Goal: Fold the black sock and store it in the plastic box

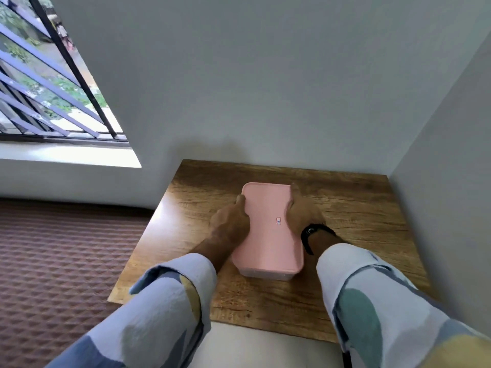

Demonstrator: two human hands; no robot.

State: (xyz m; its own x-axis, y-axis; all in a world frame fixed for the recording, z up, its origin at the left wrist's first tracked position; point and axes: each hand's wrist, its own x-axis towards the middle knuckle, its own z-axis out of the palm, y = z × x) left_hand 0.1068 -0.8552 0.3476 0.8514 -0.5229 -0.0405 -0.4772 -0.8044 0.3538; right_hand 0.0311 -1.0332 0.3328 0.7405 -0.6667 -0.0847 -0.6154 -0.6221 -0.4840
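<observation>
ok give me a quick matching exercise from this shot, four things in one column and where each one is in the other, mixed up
Things:
1. pink lid
2. left hand
3. black wrist strap
4. window

Places:
a. upper left, behind metal bars
b. on the clear plastic box, on the wooden table
c. on the arm of the right hand
d. against the lid's left edge

Pairs: 1-b, 2-d, 3-c, 4-a

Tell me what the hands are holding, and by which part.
Both hands hold the plastic box by its long sides: left hand on the left edge, right hand on the right. No sock is visible.
</observation>
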